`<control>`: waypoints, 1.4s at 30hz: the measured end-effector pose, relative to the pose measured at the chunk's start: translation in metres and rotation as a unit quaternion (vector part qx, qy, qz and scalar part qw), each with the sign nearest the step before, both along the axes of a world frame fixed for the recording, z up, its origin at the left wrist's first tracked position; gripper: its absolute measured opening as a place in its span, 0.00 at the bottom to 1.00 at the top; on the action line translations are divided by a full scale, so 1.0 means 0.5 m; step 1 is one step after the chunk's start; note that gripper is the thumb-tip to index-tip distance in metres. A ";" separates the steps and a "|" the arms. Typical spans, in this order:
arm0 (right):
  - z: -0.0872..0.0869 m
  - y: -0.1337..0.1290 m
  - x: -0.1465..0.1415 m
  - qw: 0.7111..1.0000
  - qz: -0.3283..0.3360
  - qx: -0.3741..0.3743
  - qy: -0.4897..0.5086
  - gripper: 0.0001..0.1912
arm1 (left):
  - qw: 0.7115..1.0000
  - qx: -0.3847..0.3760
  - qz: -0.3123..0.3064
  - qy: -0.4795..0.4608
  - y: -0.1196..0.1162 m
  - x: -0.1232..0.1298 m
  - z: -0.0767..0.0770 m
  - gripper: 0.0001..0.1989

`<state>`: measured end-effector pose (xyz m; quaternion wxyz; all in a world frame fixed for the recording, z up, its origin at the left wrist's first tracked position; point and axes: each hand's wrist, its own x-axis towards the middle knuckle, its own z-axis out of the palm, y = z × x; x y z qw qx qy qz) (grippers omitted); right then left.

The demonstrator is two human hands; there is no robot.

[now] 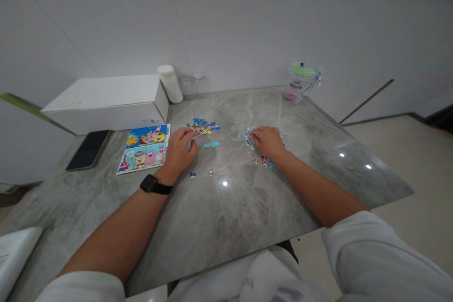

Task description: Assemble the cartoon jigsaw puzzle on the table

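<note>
My left hand [179,151], with a black watch [150,183] on its wrist, is open at the near left edge of a pile of blue and yellow jigsaw pieces [203,126]. Its thumb and forefinger are apart. Right of it lies a short joined strip of light blue pieces [211,145]. A dark blue piece [193,175] and a pale piece [211,171] lie singly nearer me. My right hand [268,141] is over a second, spread-out group of pieces [264,161], fingers bent together and pointing down. What its fingertips hold is too small to make out.
Left of my left hand lies a cartoon picture sheet [145,155], then a phone [89,150]. Behind stand a white box [106,99], a white bottle [170,84] and clear glasses [198,86]. A plastic-wrapped cup [300,83] stands at the back right. Papers [17,255] lie near left.
</note>
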<state>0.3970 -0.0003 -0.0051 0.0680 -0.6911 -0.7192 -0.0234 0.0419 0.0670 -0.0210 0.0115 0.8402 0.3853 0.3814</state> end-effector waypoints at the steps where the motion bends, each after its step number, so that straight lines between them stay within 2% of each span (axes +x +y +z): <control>1: 0.006 0.006 0.000 1.000 0.000 -0.007 -0.001 0.17 | 1.000 0.002 0.001 -0.002 0.000 0.000 0.001 0.15; 8: 0.040 0.059 -0.013 0.997 0.013 -0.077 -0.004 0.16 | 1.000 0.006 -0.016 0.008 -0.003 0.003 0.002 0.15; 16: 0.052 0.094 -0.029 0.988 -0.002 -0.148 -0.046 0.13 | 0.999 -0.004 -0.037 0.021 0.000 0.004 -0.003 0.14; 21: 0.059 0.122 -0.028 0.979 -0.023 -0.194 -0.052 0.16 | 0.998 -0.009 -0.058 0.030 -0.004 0.006 0.000 0.12; 24: 0.069 0.134 -0.031 0.976 -0.006 -0.213 -0.052 0.15 | 0.997 -0.007 -0.060 0.038 -0.001 0.006 -0.002 0.13; 27: 0.090 0.144 -0.034 0.979 0.015 -0.201 -0.039 0.12 | 0.996 -0.013 -0.076 0.048 0.001 0.007 -0.005 0.13; 31: 0.132 0.154 -0.054 0.977 0.066 -0.201 0.034 0.10 | 0.990 -0.039 -0.107 0.088 -0.003 0.011 -0.002 0.14; 34: 0.146 0.158 -0.090 0.975 0.101 -0.174 0.090 0.11 | 0.985 -0.051 -0.124 0.107 -0.010 0.014 0.002 0.15; 37: 0.126 0.159 -0.133 0.968 0.128 -0.166 0.140 0.11 | 0.981 -0.061 -0.136 0.124 -0.014 0.015 0.002 0.15; 42: 0.053 0.157 -0.181 0.963 0.139 -0.177 0.150 0.09 | 0.976 -0.074 -0.138 0.152 -0.017 0.015 -0.002 0.14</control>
